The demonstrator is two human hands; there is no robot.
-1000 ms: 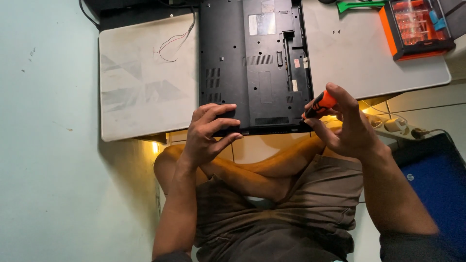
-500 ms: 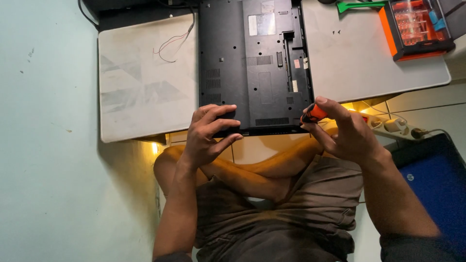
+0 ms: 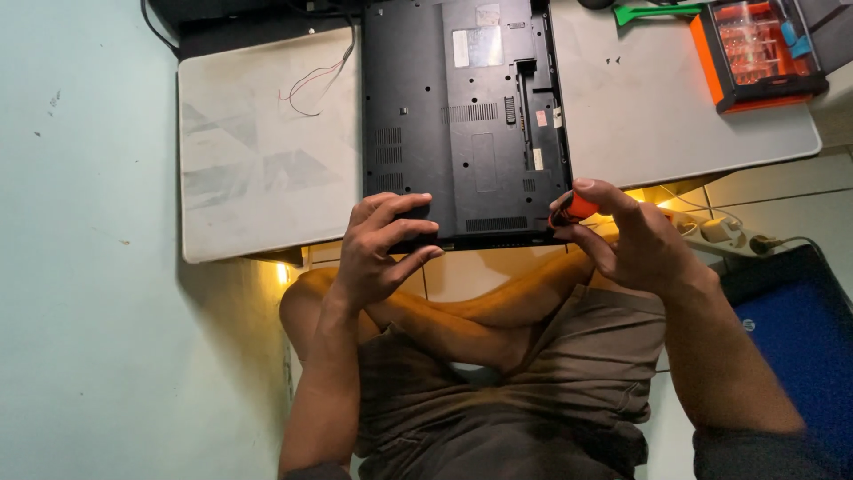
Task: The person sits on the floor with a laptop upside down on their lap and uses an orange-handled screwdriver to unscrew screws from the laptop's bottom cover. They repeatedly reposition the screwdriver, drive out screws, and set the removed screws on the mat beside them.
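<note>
A black laptop [image 3: 462,107] lies upside down on a low white table [image 3: 258,169], its near edge hanging over the table's front. My left hand [image 3: 382,249] grips the laptop's near left corner, fingers spread over the base. My right hand [image 3: 631,240] holds an orange-handled screwdriver [image 3: 573,211], its tip set at the laptop's near right corner. My crossed legs sit below the table.
An orange and black case of screwdriver bits [image 3: 760,49] stands at the table's far right, with a green pry tool [image 3: 653,13] beside it. Thin red wires [image 3: 311,84] lie left of the laptop. A power strip [image 3: 711,231] and a blue laptop [image 3: 800,338] rest on the floor at the right.
My right hand with the screwdriver has dropped slightly and moved in toward the laptop's near right corner. The left hand has stayed in place.
</note>
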